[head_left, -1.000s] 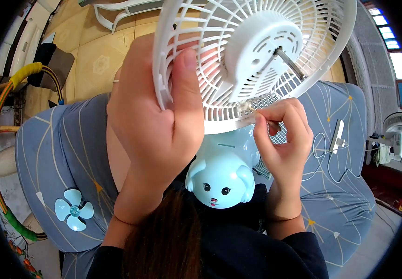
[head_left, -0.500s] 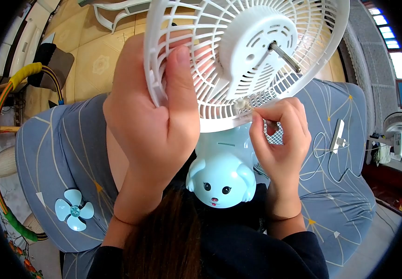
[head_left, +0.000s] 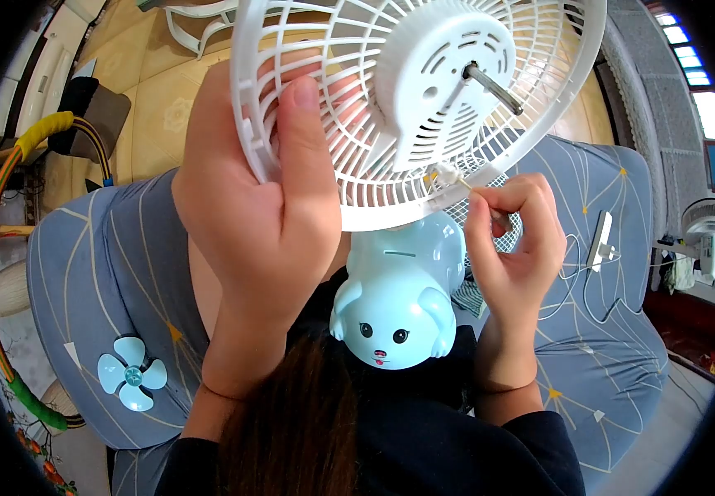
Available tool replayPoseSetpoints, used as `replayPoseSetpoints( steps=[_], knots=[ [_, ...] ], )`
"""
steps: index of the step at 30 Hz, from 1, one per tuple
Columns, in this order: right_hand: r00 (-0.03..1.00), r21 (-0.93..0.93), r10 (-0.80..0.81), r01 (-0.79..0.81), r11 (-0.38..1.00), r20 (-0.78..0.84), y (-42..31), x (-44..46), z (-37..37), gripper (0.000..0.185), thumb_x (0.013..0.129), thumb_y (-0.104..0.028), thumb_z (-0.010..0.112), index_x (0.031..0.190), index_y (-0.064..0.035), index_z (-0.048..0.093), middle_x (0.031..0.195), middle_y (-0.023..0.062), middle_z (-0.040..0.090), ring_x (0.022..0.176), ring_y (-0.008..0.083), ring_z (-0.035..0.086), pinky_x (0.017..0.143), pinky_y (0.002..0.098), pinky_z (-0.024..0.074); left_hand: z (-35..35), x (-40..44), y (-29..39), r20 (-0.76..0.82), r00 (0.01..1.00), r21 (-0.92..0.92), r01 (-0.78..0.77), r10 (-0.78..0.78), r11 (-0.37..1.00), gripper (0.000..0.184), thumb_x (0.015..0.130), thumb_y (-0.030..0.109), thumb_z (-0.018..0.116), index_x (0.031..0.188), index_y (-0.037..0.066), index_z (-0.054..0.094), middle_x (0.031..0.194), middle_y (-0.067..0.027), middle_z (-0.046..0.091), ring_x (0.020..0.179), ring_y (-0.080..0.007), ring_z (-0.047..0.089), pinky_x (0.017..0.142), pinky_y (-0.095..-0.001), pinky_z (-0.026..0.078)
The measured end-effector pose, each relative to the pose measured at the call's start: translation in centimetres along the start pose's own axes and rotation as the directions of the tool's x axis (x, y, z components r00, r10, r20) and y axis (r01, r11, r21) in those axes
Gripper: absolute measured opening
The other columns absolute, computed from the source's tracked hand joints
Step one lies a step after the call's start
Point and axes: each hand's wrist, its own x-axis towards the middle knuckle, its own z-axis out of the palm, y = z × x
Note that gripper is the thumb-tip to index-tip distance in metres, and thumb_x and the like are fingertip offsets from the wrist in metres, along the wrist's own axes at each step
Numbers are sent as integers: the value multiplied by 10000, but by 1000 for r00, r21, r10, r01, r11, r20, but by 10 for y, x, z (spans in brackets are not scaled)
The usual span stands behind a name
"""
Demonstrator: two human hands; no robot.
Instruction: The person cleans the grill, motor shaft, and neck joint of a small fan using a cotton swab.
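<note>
Clasping the white fan guard (head_left: 424, 116) by its rim (head_left: 386, 218), the left hand (head_left: 246, 186) is steadying it while the right hand's (head_left: 524, 223) closed fingers are pinching a thin stick (head_left: 466, 186), best guided lightly.

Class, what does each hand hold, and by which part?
The left hand grips the white fan housing by its rim, thumb inside. The right hand pinches a thin stick by the end away from its white tip.
</note>
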Motion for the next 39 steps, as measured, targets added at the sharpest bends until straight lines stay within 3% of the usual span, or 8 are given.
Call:
replayPoseSetpoints(
  steps=[9, 20, 23, 27, 35, 39],
  knots=[
    [1000, -2, -22, 22, 1000, 11, 6, -2, 9, 159, 728, 75, 722, 772, -25, 606, 661, 39, 508, 608, 172, 470, 581, 300, 368, 2, -2, 2, 10, 1000, -24, 26, -26, 999, 289, 974, 127, 655, 1182, -68, 603, 1078, -136, 709, 951, -158, 677, 844, -284, 534],
    [999, 22, 33, -33, 999, 8, 1, -1, -7, 125, 727, 76, 701, 769, -4, 616, 711, 38, 534, 594, 119, 460, 519, 241, 366, 2, 0, -7, 8, 1000, -115, -19, 20, 993, 229, 997, 84, 596, 1168, -69, 599, 1045, -143, 710, 909, -168, 692, 794, -284, 561],
    [997, 69, 66, -64, 996, -29, 2, -1, -6, 116, 743, 75, 702, 777, 3, 618, 717, 40, 544, 596, 111, 466, 522, 234, 369, 2, 2, -8, 27, 999, -151, 45, -41, 987, 222, 1012, 80, 552, 1166, -75, 593, 1028, -148, 708, 873, -183, 704, 767, -292, 584],
    [998, 77, 44, -40, 996, -51, 4, 2, -1, 110, 757, 74, 702, 787, 5, 623, 724, 46, 556, 593, 110, 474, 522, 232, 373, 10, 1, -8, -80, 993, -271, 64, -89, 960, 131, 981, 64, 597, 1067, -30, 630, 913, -73, 705, 773, -92, 644, 689, -231, 510],
    [998, 105, 62, -60, 993, -13, 0, 5, 1, 104, 764, 62, 707, 791, 3, 626, 727, 51, 565, 592, 112, 486, 536, 227, 397, 8, -1, -8, -64, 995, -185, 58, -71, 981, 128, 975, 51, 597, 1065, -32, 633, 907, -80, 703, 769, -98, 645, 681, -235, 507],
    [997, 97, 78, -76, 992, -14, 3, 6, 0, 101, 768, 55, 711, 789, 7, 624, 736, 53, 576, 593, 108, 489, 535, 226, 398, 6, 1, -9, -74, 996, -142, -62, 52, 988, 130, 976, 52, 595, 1067, -33, 632, 909, -80, 702, 769, -101, 645, 681, -235, 507]
  ],
)
